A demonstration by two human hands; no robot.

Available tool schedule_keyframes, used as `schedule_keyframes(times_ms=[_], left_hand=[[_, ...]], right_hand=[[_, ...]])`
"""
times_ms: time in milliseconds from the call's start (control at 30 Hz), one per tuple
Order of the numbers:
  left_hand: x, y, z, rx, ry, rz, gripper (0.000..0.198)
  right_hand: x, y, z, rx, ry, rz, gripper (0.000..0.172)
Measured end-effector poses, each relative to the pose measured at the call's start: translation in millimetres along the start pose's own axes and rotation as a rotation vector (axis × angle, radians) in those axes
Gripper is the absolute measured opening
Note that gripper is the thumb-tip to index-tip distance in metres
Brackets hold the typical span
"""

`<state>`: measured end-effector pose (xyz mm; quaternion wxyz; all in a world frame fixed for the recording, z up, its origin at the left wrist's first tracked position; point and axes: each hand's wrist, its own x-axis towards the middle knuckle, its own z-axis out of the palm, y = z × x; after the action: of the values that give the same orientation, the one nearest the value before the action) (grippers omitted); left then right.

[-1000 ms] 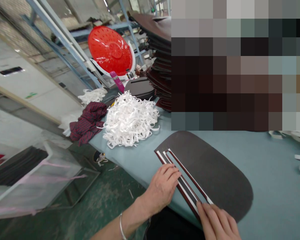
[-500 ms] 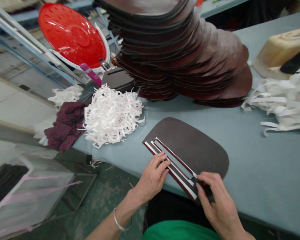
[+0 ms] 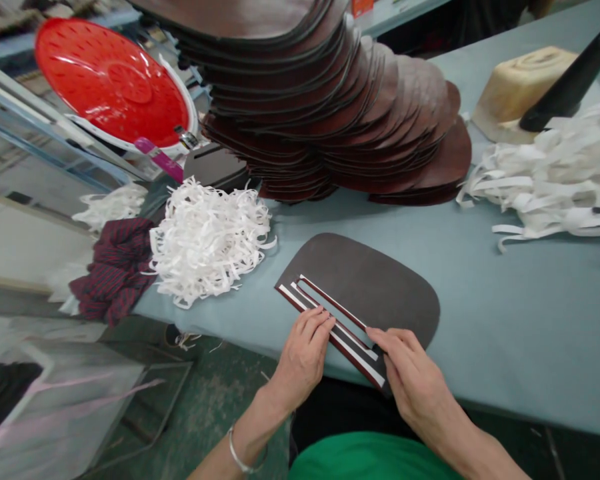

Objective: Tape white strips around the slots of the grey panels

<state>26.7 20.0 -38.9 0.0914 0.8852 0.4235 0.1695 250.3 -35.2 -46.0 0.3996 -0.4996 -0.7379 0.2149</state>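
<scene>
A dark brown rounded leather panel point(image 3: 375, 287) lies flat on the grey-blue table point(image 3: 505, 313), near its front edge. White tape strips point(image 3: 330, 320) run along folded slits at the panel's near side. My left hand point(image 3: 303, 357) rests with fingers flat and together on the strips. My right hand point(image 3: 415, 383) presses its fingers down on the strips' near end; I cannot make out anything pinched in it.
A tall stack of brown leather panels point(image 3: 330, 100) stands behind. Heaps of white paper strips lie at left point(image 3: 207, 240) and right point(image 3: 555, 180). A red perforated fan cover point(image 3: 113, 83), a dark red cloth point(image 3: 115, 267) and a beige block point(image 3: 520, 90) surround the work.
The view tilted up and showed the stack and the right heap. My right hand slid up along the strips from the panel's near end. My left hand stayed on the strips.
</scene>
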Motion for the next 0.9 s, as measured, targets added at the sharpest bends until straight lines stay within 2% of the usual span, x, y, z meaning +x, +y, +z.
schedule_keyframes(times_ms=[167,267,367,467,567,700,900], left_hand=[[-1.3,0.9,0.3,0.003,-0.017,-0.012,0.041],[-1.9,1.3,0.1,0.011,-0.017,-0.016,0.040],[-3.0,1.1,1.1,0.014,-0.016,-0.020,0.040],[-4.1,0.5,2.8,0.017,-0.011,-0.022,0.040],[-5.1,-0.4,4.2,0.023,-0.008,-0.024,0.041],[-5.9,-1.9,5.0,0.018,-0.018,-0.020,0.042],[-5.7,-1.1,5.4,-0.002,0.001,-0.024,0.042]], right_hand=[[-4.7,4.1,-13.1,-0.267,-0.086,-0.258,0.033],[-4.6,6.4,-17.6,-0.327,-0.161,-0.369,0.032],[-5.9,12.4,-15.2,-0.287,-0.182,-0.308,0.031],[-8.8,16.7,-13.2,-0.273,-0.212,-0.238,0.041],[-8.7,14.3,-16.8,-0.280,-0.274,-0.314,0.042],[-3.4,7.0,-23.0,-0.257,-0.202,-0.408,0.033],[-2.8,8.4,-17.3,-0.298,-0.209,-0.320,0.032]])
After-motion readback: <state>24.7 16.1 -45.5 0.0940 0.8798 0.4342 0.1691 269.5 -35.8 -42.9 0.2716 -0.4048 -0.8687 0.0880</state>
